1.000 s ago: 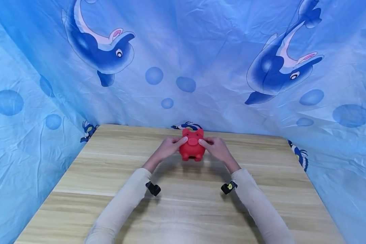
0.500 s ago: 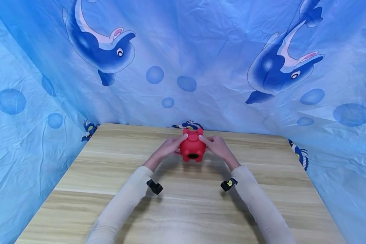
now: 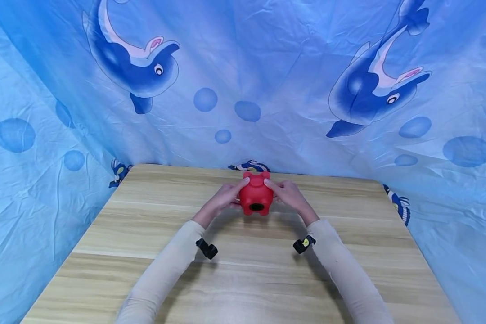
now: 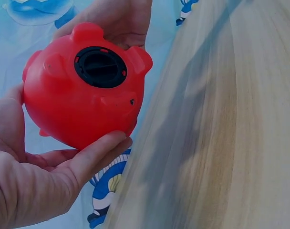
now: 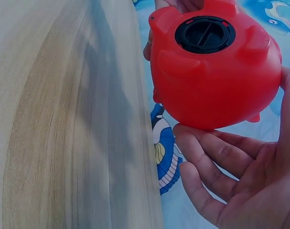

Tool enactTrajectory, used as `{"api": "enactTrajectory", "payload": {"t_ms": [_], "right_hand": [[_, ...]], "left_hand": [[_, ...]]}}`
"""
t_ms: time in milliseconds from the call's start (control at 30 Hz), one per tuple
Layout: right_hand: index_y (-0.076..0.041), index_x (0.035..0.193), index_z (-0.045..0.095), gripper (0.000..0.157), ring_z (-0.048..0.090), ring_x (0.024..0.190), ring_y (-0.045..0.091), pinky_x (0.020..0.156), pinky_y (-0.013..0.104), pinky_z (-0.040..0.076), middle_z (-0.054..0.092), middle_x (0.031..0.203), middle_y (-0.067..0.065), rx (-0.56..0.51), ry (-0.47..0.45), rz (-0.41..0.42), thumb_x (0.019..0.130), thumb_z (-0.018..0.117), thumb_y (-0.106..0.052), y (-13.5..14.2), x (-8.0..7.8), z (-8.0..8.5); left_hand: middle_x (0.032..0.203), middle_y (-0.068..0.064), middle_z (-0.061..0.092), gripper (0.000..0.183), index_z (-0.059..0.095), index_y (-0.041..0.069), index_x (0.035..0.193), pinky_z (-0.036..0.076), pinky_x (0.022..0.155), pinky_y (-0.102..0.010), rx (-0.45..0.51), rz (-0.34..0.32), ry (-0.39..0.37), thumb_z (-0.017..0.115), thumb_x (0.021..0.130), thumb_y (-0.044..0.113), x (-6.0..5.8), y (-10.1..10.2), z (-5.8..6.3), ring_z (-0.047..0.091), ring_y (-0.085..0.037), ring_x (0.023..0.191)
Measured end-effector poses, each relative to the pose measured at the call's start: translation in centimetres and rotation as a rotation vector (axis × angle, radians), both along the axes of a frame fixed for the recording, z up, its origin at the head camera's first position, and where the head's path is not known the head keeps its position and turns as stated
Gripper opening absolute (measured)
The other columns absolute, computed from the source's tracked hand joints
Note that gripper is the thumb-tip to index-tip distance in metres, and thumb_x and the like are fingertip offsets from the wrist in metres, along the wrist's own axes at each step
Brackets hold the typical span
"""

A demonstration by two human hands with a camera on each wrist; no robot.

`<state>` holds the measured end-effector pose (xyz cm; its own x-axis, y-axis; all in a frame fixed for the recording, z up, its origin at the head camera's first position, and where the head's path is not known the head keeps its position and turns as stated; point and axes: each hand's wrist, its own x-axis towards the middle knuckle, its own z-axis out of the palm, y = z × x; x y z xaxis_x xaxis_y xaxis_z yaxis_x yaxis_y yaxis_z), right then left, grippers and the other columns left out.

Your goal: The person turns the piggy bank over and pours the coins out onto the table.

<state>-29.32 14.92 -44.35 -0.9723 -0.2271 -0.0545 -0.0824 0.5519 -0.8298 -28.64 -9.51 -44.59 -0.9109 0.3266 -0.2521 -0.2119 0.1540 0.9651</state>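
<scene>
A red piggy bank (image 3: 256, 193) is held up above the far part of the table, tilted so that its underside with a round black plug (image 3: 257, 207) faces the person. My left hand (image 3: 225, 195) grips its left side, thumb in front near the snout and fingers behind. On the other side my right hand (image 3: 288, 194) grips it the same way. The left wrist view shows the black plug (image 4: 101, 67) set between the stubby feet, with the left fingers (image 4: 95, 155) against the body. In the right wrist view, the right fingers (image 5: 214, 152) touch the red body (image 5: 216, 90).
The wooden table (image 3: 243, 279) stretches out below both forearms. Behind and beside it hangs a blue curtain (image 3: 291, 99) printed with dolphins and bubbles. A black wrist camera (image 3: 207, 248) sits on the left sleeve, and another camera (image 3: 303, 244) on the right.
The piggy bank has tipped back in both hands. Its face pointed toward the person a second ago; now the underside and black plug show. Over the last half second it is nearly still.
</scene>
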Motion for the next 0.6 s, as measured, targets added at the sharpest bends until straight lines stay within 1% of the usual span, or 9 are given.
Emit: {"api": "enactTrajectory", "payload": {"t_ms": [200, 300, 367, 467, 533, 600], "right_hand": [[-0.005, 0.122, 0.074, 0.074, 0.072, 0.091, 0.040, 0.085, 0.057, 0.056, 0.077, 0.094, 0.010, -0.007, 0.009, 0.007, 0.095, 0.051, -0.070, -0.1, 0.1, 0.0], [-0.007, 0.124, 0.073, 0.073, 0.070, 0.093, 0.041, 0.085, 0.057, 0.056, 0.075, 0.098, 0.010, -0.017, 0.027, 0.012, 0.097, 0.048, -0.069, -0.1, 0.3, 0.0], [-0.006, 0.124, 0.072, 0.071, 0.069, 0.094, 0.042, 0.086, 0.057, 0.056, 0.074, 0.100, 0.012, -0.041, 0.039, 0.017, 0.099, 0.047, -0.067, 0.0, 0.5, 0.0], [-0.004, 0.128, 0.069, 0.067, 0.069, 0.097, 0.040, 0.088, 0.058, 0.057, 0.072, 0.109, 0.016, -0.091, 0.058, 0.033, 0.103, 0.046, -0.061, 0.0, 0.9, 0.1], [-0.002, 0.133, 0.065, 0.064, 0.069, 0.099, 0.037, 0.089, 0.058, 0.057, 0.070, 0.117, 0.019, -0.117, 0.076, 0.055, 0.105, 0.046, -0.056, 0.2, 1.2, 0.2], [0.000, 0.140, 0.059, 0.063, 0.069, 0.103, 0.033, 0.089, 0.058, 0.057, 0.066, 0.126, 0.020, -0.120, 0.099, 0.086, 0.106, 0.046, -0.052, 0.3, 1.4, 0.1]], "left_hand": [[0.119, -0.018, 0.070, 0.070, 0.066, 0.002, 0.131, 0.057, 0.094, -0.053, 0.023, 0.019, -0.013, 0.060, 0.096, 0.061, -0.1, -0.1, -0.1, 0.073, -0.026, 0.092], [0.122, -0.018, 0.068, 0.071, 0.064, 0.003, 0.134, 0.057, 0.094, -0.051, 0.024, 0.024, -0.014, 0.061, 0.094, 0.062, -0.1, -0.2, 0.0, 0.073, -0.028, 0.096], [0.125, -0.018, 0.067, 0.072, 0.063, 0.004, 0.136, 0.056, 0.096, -0.053, 0.024, 0.023, -0.018, 0.061, 0.094, 0.063, -0.1, -0.2, 0.2, 0.072, -0.029, 0.098], [0.126, -0.019, 0.066, 0.073, 0.061, 0.002, 0.138, 0.055, 0.097, -0.053, 0.024, 0.028, -0.021, 0.060, 0.095, 0.062, -0.1, -0.2, 0.4, 0.072, -0.030, 0.100], [0.125, -0.021, 0.066, 0.073, 0.060, 0.001, 0.138, 0.057, 0.095, -0.051, 0.032, 0.034, -0.029, 0.060, 0.096, 0.061, -0.2, -0.2, 0.4, 0.072, -0.030, 0.099], [0.124, -0.022, 0.067, 0.073, 0.060, -0.001, 0.137, 0.059, 0.091, -0.048, 0.050, 0.043, -0.039, 0.061, 0.096, 0.059, -0.3, -0.3, 0.4, 0.073, -0.030, 0.098]]}}
